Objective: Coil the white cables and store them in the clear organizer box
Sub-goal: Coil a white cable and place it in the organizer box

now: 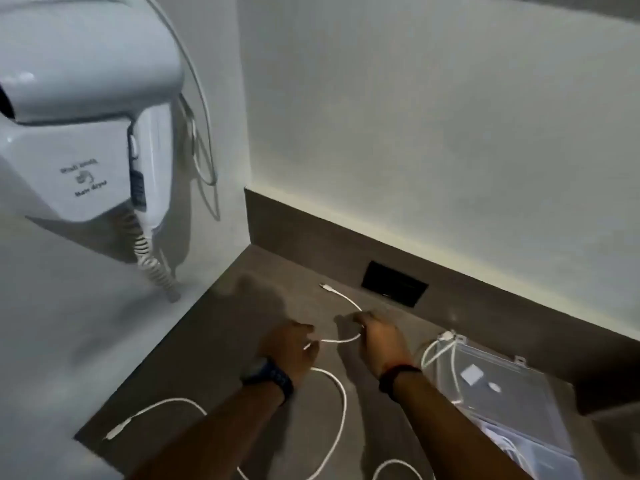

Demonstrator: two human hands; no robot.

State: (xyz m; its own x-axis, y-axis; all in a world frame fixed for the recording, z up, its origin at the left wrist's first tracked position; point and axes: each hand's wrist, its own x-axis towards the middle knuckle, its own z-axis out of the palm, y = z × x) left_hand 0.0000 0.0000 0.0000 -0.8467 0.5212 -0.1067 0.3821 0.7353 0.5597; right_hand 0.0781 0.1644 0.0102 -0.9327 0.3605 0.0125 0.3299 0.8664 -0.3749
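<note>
A white cable (343,296) lies on the brown counter, its plug end pointing toward the back wall. My left hand (291,344) pinches this cable near one end. My right hand (379,336) grips the same cable further along, and a short curved stretch hangs between the two hands. A second white cable (341,410) loops over the counter under my forearms, with a connector at the front left (116,433). The clear organizer box (512,393) stands open to the right, with a white cable (434,353) draped over its rim and small white parts inside.
A white wall-mounted hair dryer (86,109) with a spiral cord (152,261) hangs on the left wall. A black socket plate (394,284) sits in the counter near the back wall. The counter's front edge runs at the lower left.
</note>
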